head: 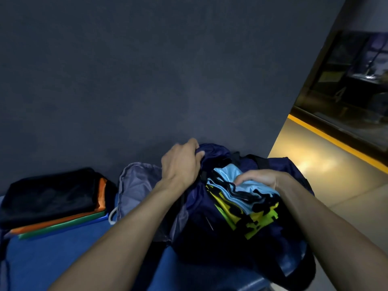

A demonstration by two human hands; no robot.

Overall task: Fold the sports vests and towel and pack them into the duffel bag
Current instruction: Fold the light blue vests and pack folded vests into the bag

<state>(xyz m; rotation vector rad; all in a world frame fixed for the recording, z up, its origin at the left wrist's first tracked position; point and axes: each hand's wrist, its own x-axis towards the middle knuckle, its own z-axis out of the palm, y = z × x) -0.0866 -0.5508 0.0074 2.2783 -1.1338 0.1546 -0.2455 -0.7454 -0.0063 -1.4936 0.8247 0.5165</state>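
Dark wall (147,70) backs the blue bench (52,259), leaving little room behind the navy duffel bag (210,238) at its right edge. Left hand (181,162) grips the bag's rim; right hand (260,178), fingertips hidden, presses folded vests (237,198) into the opening.

A dark blue-grey wall (147,70) fills most of the view. A blue bench (52,255) runs along its foot. To the right, a shiny floor (315,164) carries a yellow line (336,141), with dim glass (357,80) beyond.
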